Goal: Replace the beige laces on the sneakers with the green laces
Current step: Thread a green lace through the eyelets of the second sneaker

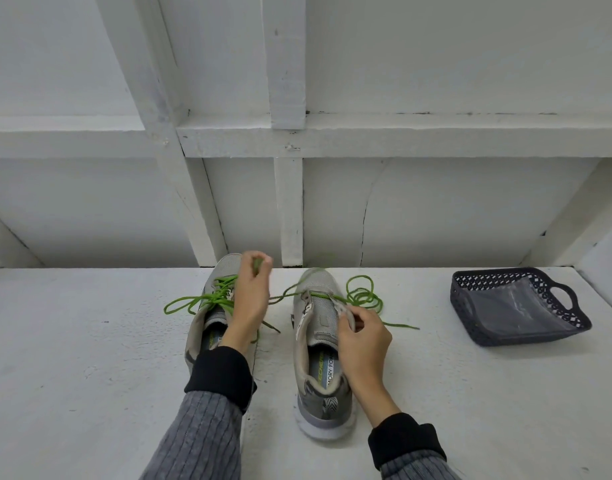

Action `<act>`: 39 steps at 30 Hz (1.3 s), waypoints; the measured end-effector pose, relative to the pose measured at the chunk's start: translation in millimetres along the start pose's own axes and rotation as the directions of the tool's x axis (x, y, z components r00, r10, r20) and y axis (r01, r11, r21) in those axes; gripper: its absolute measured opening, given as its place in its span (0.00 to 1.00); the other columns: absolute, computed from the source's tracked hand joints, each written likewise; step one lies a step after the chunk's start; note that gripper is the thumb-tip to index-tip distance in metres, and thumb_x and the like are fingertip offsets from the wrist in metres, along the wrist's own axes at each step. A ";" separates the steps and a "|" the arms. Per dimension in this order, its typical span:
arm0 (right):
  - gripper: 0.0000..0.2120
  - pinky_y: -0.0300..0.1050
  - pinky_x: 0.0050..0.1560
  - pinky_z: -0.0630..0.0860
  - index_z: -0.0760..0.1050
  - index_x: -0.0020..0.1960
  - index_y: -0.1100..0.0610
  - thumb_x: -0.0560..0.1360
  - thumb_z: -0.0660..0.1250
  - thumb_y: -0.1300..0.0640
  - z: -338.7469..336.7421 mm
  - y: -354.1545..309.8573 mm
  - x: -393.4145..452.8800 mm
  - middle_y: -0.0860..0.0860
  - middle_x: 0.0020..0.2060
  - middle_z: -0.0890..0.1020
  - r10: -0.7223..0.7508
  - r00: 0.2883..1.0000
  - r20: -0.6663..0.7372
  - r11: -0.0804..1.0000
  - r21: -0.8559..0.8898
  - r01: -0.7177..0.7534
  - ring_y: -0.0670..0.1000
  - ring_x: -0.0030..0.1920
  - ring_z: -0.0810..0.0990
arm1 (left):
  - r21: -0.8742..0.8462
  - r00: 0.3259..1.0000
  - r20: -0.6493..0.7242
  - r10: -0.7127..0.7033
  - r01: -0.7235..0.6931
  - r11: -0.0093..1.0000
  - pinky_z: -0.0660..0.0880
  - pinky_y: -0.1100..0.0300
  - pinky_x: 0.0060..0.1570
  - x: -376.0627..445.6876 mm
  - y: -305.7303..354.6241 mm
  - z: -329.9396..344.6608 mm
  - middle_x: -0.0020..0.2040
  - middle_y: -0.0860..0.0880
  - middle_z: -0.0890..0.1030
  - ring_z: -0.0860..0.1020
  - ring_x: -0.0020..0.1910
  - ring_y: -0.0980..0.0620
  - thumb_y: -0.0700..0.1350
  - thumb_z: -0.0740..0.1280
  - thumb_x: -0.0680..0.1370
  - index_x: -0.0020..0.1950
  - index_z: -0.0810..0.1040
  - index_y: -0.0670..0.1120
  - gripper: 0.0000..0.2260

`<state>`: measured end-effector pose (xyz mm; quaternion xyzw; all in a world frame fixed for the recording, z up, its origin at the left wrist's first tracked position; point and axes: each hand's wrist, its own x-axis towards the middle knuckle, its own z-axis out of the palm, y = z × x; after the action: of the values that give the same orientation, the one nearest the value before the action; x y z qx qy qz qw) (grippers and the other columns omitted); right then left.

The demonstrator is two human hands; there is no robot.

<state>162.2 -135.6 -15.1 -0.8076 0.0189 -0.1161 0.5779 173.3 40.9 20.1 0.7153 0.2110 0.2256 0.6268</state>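
Running from the left hand, which pinches one end, the green lace crosses rightward through the right sneaker's far eyelets. The right hand, nearer, grips that sneaker's eyelet flap; slack coils just right.

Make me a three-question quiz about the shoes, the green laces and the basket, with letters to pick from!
1. Where is the basket?
A. right of both sneakers
B. between them
C. on a sneaker

2. What colour is the lace coiled beside the right sneaker?
A. red
B. green
C. blue

3. What is the left hand doing?
A. lying flat
B. pinching a lace end
C. lifting the basket

Answers: 1 A, it sits far right on the white surface; 2 B, the loops are bright green; 3 B, its fingers grip a green tip above the left sneaker.
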 end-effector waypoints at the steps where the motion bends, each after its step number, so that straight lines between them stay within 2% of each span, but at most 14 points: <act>1: 0.05 0.23 0.41 0.70 0.81 0.49 0.59 0.75 0.68 0.63 0.1 -0.4 0.1 0.49 0.41 0.80 -0.002 1.000 0.002 1.000 -0.002 0.002 0.41 0.41 0.77 | 0.227 0.992 0.091 0.082 -0.101 0.969 0.68 0.59 0.33 0.2 -5.8 2.4 0.36 0.50 0.73 0.68 0.32 0.55 0.47 0.63 0.81 0.49 0.75 0.50 0.03; 4: 0.04 0.25 0.40 0.71 0.81 0.48 0.59 0.75 0.68 0.63 0.8 -0.4 0.4 0.49 0.40 0.79 -0.008 1.000 -0.001 1.000 -0.018 0.008 0.41 0.41 0.77 | 0.624 0.950 0.309 0.034 -0.230 0.747 0.70 0.58 0.38 -1.0 -21.3 16.0 0.41 0.48 0.80 0.76 0.42 0.53 0.51 0.67 0.79 0.52 0.82 0.51 0.07; 9: 0.05 0.23 0.39 0.69 0.81 0.49 0.60 0.75 0.68 0.63 1.4 1.1 -0.1 0.50 0.41 0.79 -0.010 1.000 0.001 1.000 -0.014 0.010 0.41 0.41 0.77 | 0.736 0.968 0.249 -0.017 -0.177 0.653 0.73 0.54 0.44 1.9 -25.2 20.0 0.45 0.50 0.78 0.78 0.49 0.45 0.47 0.66 0.80 0.46 0.82 0.49 0.07; 11: 0.05 0.22 0.38 0.69 0.81 0.49 0.60 0.75 0.68 0.63 1.9 1.8 0.3 0.50 0.41 0.79 -0.004 1.000 -0.003 1.000 -0.019 0.003 0.41 0.41 0.77 | 0.711 0.959 0.276 -0.070 -0.154 0.686 0.74 0.51 0.48 4.0 -24.6 17.7 0.49 0.46 0.79 0.78 0.51 0.43 0.48 0.63 0.82 0.51 0.80 0.44 0.10; 14: 0.05 0.22 0.39 0.68 0.81 0.49 0.60 0.75 0.68 0.63 1.4 1.9 0.8 0.50 0.41 0.80 -0.003 1.000 -0.018 1.000 -0.019 0.002 0.43 0.41 0.78 | 0.473 0.964 0.236 -0.122 -0.005 0.881 0.70 0.54 0.48 2.4 -16.6 10.9 0.52 0.38 0.80 0.77 0.54 0.38 0.46 0.59 0.84 0.56 0.77 0.36 0.14; 16: 0.05 0.22 0.38 0.68 0.82 0.48 0.60 0.75 0.68 0.64 1.5 1.9 1.0 0.50 0.40 0.80 -0.008 1.000 -0.018 1.000 -0.017 0.008 0.43 0.41 0.77 | 0.257 0.978 0.167 -0.124 0.079 0.963 0.71 0.51 0.44 -3.1 -7.5 6.8 0.44 0.36 0.78 0.76 0.45 0.37 0.47 0.57 0.84 0.49 0.76 0.37 0.15; 18: 0.04 0.21 0.38 0.67 0.81 0.48 0.60 0.75 0.68 0.64 2.3 2.8 0.9 0.50 0.40 0.80 -0.005 1.000 -0.015 1.000 -0.022 0.005 0.41 0.40 0.76 | 0.157 0.988 0.105 -0.116 0.099 0.983 0.67 0.60 0.37 -6.3 -2.1 5.4 0.36 0.48 0.70 0.69 0.36 0.50 0.47 0.56 0.84 0.41 0.70 0.45 0.13; 21: 0.04 0.22 0.38 0.68 0.82 0.48 0.59 0.74 0.69 0.63 2.7 5.2 2.1 0.51 0.42 0.81 0.002 1.000 0.011 1.000 -0.010 -0.002 0.41 0.40 0.77 | 0.233 0.991 0.118 -0.062 0.034 0.972 0.66 0.67 0.40 -9.4 -1.9 6.0 0.43 0.52 0.73 0.70 0.41 0.58 0.45 0.57 0.84 0.49 0.72 0.46 0.07; 24: 0.05 0.26 0.42 0.72 0.81 0.50 0.54 0.74 0.71 0.55 -3.1 5.3 5.3 0.47 0.44 0.81 0.012 0.988 0.155 0.997 0.072 -0.023 0.42 0.43 0.78 | 0.316 0.989 0.149 0.001 -0.049 0.948 0.70 0.56 0.51 -6.7 -14.5 8.7 0.48 0.51 0.76 0.73 0.50 0.51 0.44 0.60 0.83 0.45 0.73 0.51 0.07; 27: 0.14 0.35 0.42 0.74 0.81 0.48 0.57 0.77 0.65 0.47 -15.6 14.7 16.3 0.52 0.39 0.81 0.068 0.962 0.264 0.982 0.152 -0.111 0.47 0.40 0.79 | 0.275 0.984 0.169 0.055 -0.101 0.956 0.70 0.54 0.46 -7.9 -18.7 14.0 0.47 0.54 0.79 0.72 0.42 0.51 0.43 0.63 0.81 0.43 0.75 0.53 0.09; 29: 0.15 0.33 0.40 0.70 0.79 0.48 0.63 0.80 0.61 0.51 -26.9 30.4 30.1 0.58 0.41 0.80 0.087 0.979 0.184 0.994 0.054 -0.099 0.52 0.41 0.78 | 0.282 0.980 0.172 0.103 -0.149 0.948 0.68 0.58 0.41 -9.9 -16.5 19.0 0.46 0.54 0.80 0.71 0.36 0.55 0.43 0.64 0.81 0.44 0.77 0.51 0.07; 31: 0.09 0.28 0.45 0.68 0.79 0.55 0.62 0.80 0.62 0.60 -40.0 49.9 43.6 0.57 0.48 0.79 0.065 0.995 0.081 0.986 -0.158 -0.052 0.54 0.50 0.78 | 0.273 0.976 0.173 0.132 -0.177 0.946 0.68 0.59 0.37 -10.5 -13.5 24.3 0.43 0.55 0.80 0.72 0.33 0.56 0.44 0.64 0.81 0.45 0.78 0.51 0.06; 34: 0.14 0.39 0.56 0.67 0.75 0.63 0.63 0.79 0.62 0.65 -57.1 78.7 57.1 0.57 0.57 0.74 0.004 0.999 0.037 0.887 -0.461 0.014 0.56 0.60 0.70 | 0.221 0.965 0.185 0.185 -0.224 0.949 0.71 0.59 0.40 -9.7 -8.5 31.0 0.42 0.54 0.81 0.76 0.38 0.56 0.43 0.65 0.80 0.46 0.78 0.51 0.05; 39: 0.05 0.47 0.51 0.71 0.80 0.49 0.59 0.75 0.67 0.66 -61.8 95.4 57.2 0.55 0.51 0.78 -0.083 0.994 0.068 0.734 -0.671 0.107 0.56 0.53 0.70 | 0.174 0.963 0.163 0.216 -0.243 0.954 0.75 0.56 0.48 -9.5 -4.1 36.3 0.44 0.53 0.83 0.80 0.46 0.53 0.43 0.66 0.80 0.51 0.81 0.51 0.05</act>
<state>214.8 -234.0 -76.3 -0.9634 0.0087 -0.1172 0.2408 186.9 6.7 11.4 0.8066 0.1019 0.2238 0.5375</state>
